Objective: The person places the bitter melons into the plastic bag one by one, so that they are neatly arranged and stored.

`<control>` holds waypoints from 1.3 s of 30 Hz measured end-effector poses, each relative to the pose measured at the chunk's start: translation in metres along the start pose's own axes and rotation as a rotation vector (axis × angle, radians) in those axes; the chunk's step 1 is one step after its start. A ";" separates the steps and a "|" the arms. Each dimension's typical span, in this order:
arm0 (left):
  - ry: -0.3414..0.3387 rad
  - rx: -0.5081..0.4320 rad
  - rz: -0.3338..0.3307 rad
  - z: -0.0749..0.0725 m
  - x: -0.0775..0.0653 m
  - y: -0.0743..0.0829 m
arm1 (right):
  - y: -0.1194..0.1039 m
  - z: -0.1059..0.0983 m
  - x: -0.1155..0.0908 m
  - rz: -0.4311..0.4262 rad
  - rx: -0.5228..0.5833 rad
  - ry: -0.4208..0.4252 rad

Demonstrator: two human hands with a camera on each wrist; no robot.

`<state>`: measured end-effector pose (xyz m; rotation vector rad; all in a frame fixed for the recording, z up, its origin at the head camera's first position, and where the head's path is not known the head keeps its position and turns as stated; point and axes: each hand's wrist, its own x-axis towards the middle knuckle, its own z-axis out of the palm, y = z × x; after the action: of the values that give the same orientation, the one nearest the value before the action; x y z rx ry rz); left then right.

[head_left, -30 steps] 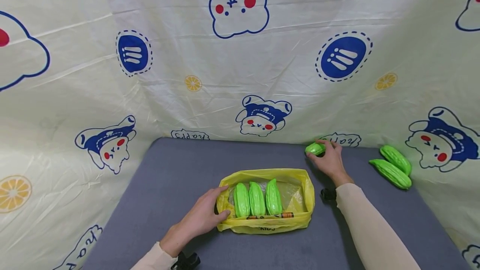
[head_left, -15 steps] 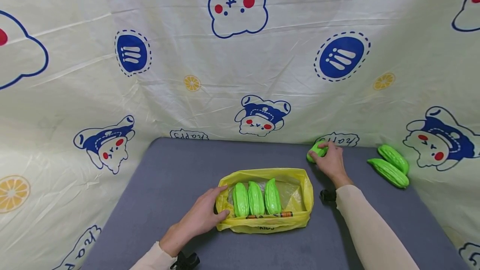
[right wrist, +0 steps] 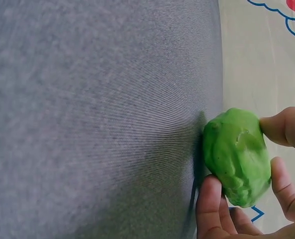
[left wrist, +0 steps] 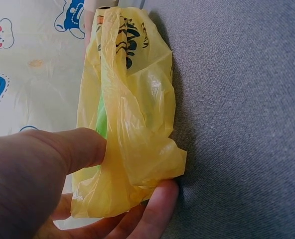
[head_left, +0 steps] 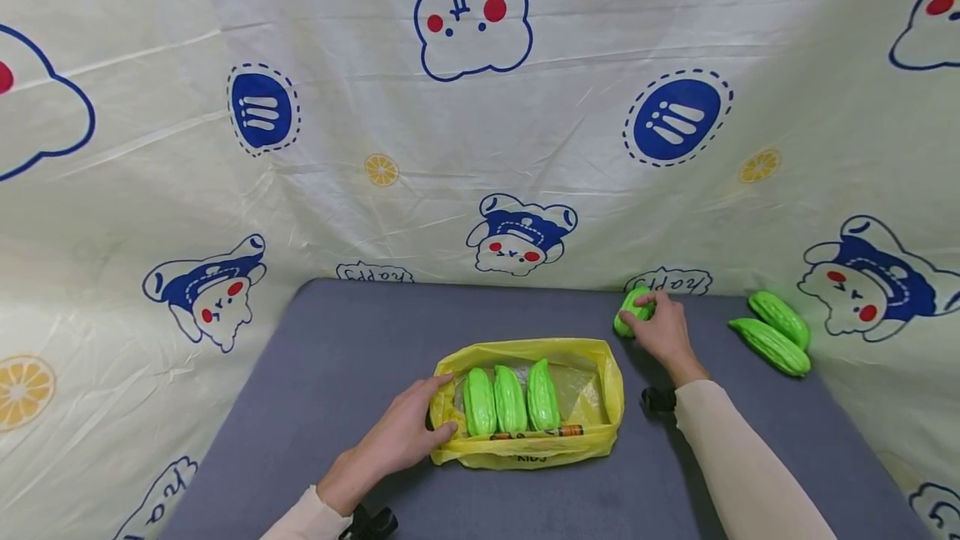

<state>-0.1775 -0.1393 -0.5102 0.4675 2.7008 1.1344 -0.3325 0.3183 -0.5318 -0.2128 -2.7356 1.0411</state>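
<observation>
My left hand (head_left: 405, 423) holds the left end of a yellow plastic bag (head_left: 570, 447), its thumb at the rim and fingers round the outside. In the left wrist view the bag's thin film (left wrist: 147, 99) bunches between thumb and fingers. Inside the open bag, three green bitter melons (head_left: 511, 400) lie side by side toward the left. Beyond the bag's back right corner, my right hand (head_left: 666, 330) grips another bitter melon (head_left: 627, 315) between thumb and fingers. The right wrist view shows this melon (right wrist: 239, 157) end-on, close over the grey tabletop.
Two more bitter melons (head_left: 772, 347) lie together at the table's right edge. A pale printed sheet (head_left: 435, 123) hangs behind and at both sides of the grey table (head_left: 360, 332). Inside the bag, bare film shows right of the three melons.
The melon in my right hand has turned from lying sideways to pointing away from me, and its near end has come slightly nearer. My left hand keeps its place on the bag.
</observation>
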 end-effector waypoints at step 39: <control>-0.002 0.006 -0.015 0.000 0.001 -0.001 | -0.023 -0.021 -0.037 0.088 0.047 -0.114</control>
<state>-0.1788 -0.1391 -0.5111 0.4484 2.7019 1.1212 -0.2932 0.3074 -0.5058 -0.2761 -2.8223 1.1736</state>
